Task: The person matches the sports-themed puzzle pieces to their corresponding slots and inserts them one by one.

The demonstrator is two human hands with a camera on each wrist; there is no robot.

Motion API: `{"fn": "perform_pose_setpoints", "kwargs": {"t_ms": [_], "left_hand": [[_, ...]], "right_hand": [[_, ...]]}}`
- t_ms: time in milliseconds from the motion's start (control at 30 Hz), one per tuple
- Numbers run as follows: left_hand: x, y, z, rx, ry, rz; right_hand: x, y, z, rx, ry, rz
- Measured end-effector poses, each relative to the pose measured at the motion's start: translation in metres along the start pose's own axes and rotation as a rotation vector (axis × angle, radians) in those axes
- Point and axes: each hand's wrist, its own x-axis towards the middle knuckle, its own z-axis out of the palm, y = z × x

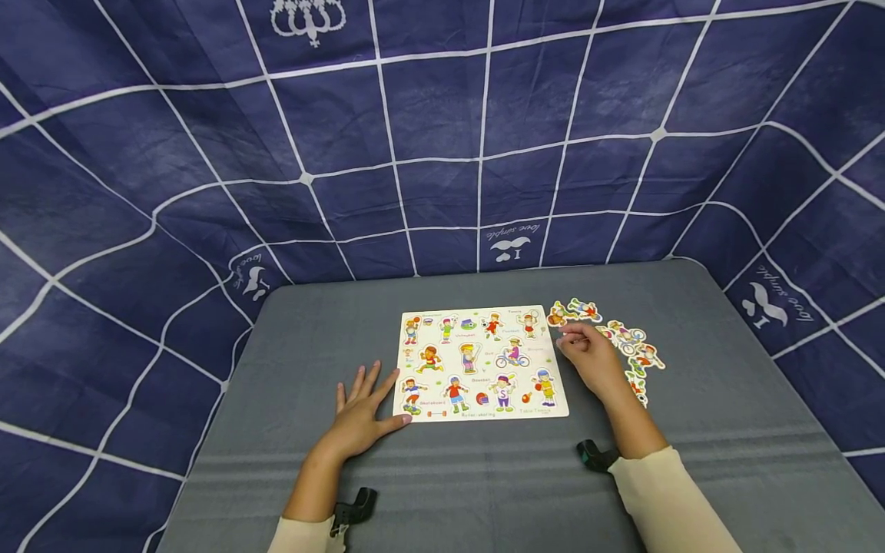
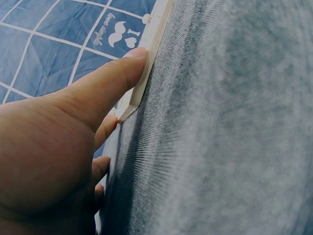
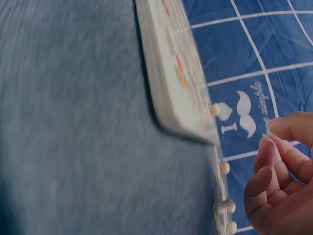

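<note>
A pale wooden puzzle board (image 1: 484, 311) printed with children playing sports lies flat on the grey table. My left hand (image 1: 358, 426) rests at its near left corner with fingers spread. The thumb (image 2: 117, 68) presses the board's edge, and the index fingertip touches its left side. My right hand (image 1: 591, 355) is just off the board's right edge, its fingers loosely bent and the thumb near the index fingertip. Nothing shows between those fingertips (image 3: 279, 125). Loose puzzle pieces (image 1: 628, 338) shaped like figures lie beyond and to the right of that hand.
Grey cloth (image 1: 470, 476) covers the table. Behind it and at both sides hangs a dark blue curtain (image 1: 442, 192) with white grid lines. Small round knobs (image 3: 225, 168) stand up from pieces past the board's corner. Each wrist wears a black camera (image 1: 356, 507).
</note>
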Motion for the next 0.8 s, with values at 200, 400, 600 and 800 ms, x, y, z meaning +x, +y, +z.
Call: {"fn": "perform_pose_setpoints", "kwargs": {"t_ms": [200, 400, 600, 800], "left_hand": [[-0.001, 0.0, -0.001, -0.009, -0.002, -0.004], [-0.001, 0.001, -0.001, -0.002, 0.002, -0.006], [-0.001, 0.001, -0.002, -0.007, 0.0, -0.007], [0.0, 0.001, -0.001, 0.0, -0.004, -0.007]], "right_hand": [[0.001, 0.007, -0.009, -0.073, 0.026, 0.012], [0.004, 0.012, -0.017, -0.106, 0.035, 0.015], [0.008, 0.011, -0.024, -0.189, 0.022, 0.03], [0.012, 0.009, -0.024, -0.27, -0.023, 0.057]]}}
